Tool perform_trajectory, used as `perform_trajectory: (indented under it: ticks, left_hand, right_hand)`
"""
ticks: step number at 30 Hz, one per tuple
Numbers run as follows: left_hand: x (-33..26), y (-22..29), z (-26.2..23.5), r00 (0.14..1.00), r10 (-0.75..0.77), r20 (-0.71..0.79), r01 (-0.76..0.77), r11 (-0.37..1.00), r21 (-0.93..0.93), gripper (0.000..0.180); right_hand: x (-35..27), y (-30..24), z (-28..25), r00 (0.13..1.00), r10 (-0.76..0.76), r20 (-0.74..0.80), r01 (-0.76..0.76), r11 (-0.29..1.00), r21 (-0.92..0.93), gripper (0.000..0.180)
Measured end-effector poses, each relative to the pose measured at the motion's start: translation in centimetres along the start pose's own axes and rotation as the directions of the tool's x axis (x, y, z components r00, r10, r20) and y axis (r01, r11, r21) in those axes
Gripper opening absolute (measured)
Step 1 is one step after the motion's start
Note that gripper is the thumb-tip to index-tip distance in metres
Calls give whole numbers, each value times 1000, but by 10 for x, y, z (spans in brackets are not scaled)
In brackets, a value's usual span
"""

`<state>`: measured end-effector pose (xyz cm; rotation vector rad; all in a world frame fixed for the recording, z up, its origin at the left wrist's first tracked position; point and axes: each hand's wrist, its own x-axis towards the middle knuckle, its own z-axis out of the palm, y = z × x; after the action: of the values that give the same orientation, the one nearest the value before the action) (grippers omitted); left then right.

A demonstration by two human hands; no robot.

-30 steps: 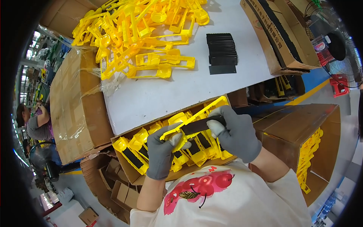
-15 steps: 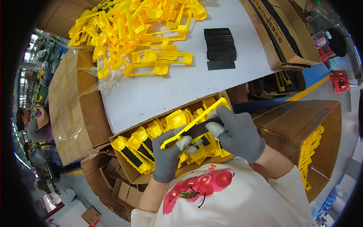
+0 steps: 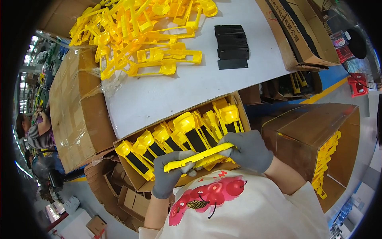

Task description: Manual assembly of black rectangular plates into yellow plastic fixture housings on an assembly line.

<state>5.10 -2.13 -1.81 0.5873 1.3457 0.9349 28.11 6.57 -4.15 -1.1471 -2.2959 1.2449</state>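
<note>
A long yellow plastic frame (image 3: pixel 199 157) is held edge-on between my two grey-gloved hands, close to my shirt. My left hand (image 3: pixel 168 171) grips its left end, with fingers closed around it. At the other end my right hand (image 3: pixel 248 150) pinches the frame. Just beyond, a cardboard box (image 3: pixel 169 120) is packed with similar yellow frames (image 3: pixel 185 124), several with a black strip (image 3: pixel 195 140) set in them. From this angle I cannot see whether the held frame's inner face carries its strip.
On the white table (image 3: pixel 147 99) lie a heap of yellow frames (image 3: pixel 135 36) and a stack of black strips (image 3: pixel 232 44). Cardboard boxes flank me: a taped one (image 3: pixel 77 107) left, an open one (image 3: pixel 302 123) right. Another person (image 3: pixel 38 127) and a fan (image 3: pixel 354 44) are further off.
The held frame has come down nearer my body and tilted from steep to flatter, edge toward me. Both hands have lowered with it, uncovering more of the packed box.
</note>
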Motion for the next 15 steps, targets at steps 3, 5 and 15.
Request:
perform_trajectory:
  ticks: [3,5,15]
  left_hand:
    - [-2,-1,-4,998,21,-54,-15,994,106,21]
    - [-7,3,-13,998,-38,-44,43,994,102,22]
    - [38,67,-98,944,-306,-122,303,660,688,31]
  right_hand:
    - [-3,-3,14,998,29,-56,-32,999,-42,21]
    - [-4,-1,22,999,35,12,-35,999,-6,27]
    - [23,-6,-11,989,141,38,-142,990,24,54]
